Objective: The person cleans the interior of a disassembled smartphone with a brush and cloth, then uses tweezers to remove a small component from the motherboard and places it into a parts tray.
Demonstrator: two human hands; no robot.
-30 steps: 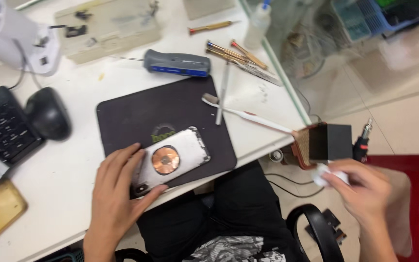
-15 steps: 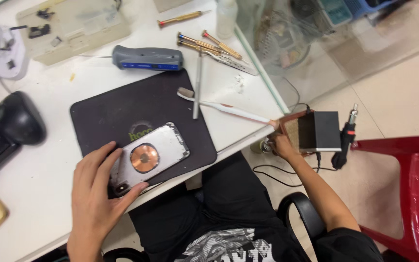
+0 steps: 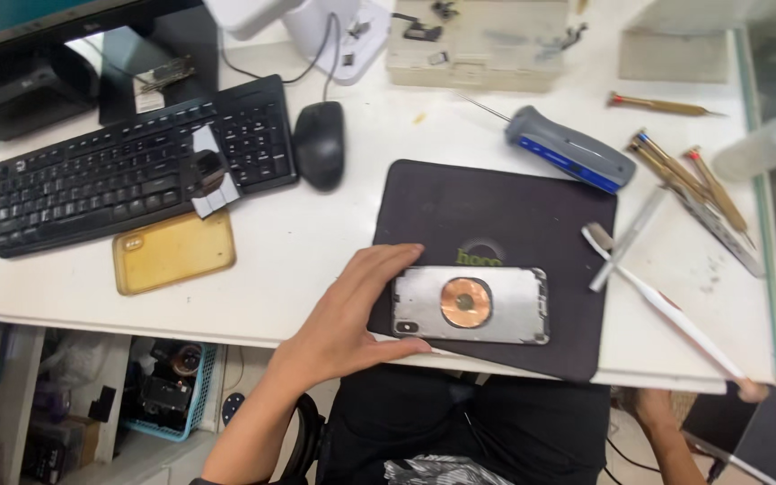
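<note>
A silver phone back housing (image 3: pixel 496 305) with a round copper coil (image 3: pixel 465 302) lies flat on a black work mat (image 3: pixel 496 216). My left hand (image 3: pixel 352 310) grips the housing's left end, fingers over the top edge and thumb under the near edge. My right hand (image 3: pixel 662 409) is low at the right, below the table's front edge, reaching toward a black box (image 3: pixel 756 431). Most of that hand is hidden by the table, and only one fingertip shows against the box.
A white toothbrush (image 3: pixel 666 310), metal tweezers (image 3: pixel 626 241), a blue-grey screwdriver (image 3: pixel 572 148) and several small screwdrivers (image 3: pixel 684 171) lie right of the mat. Left are a black keyboard (image 3: pixel 136 171), mouse (image 3: pixel 319 144) and yellow phone case (image 3: pixel 172 251). A blue basket (image 3: pixel 177 386) sits under the table.
The view has swung left, bringing in the keyboard and monitor. My right hand went from holding something white to reaching at the black box. My left hand stayed on the housing.
</note>
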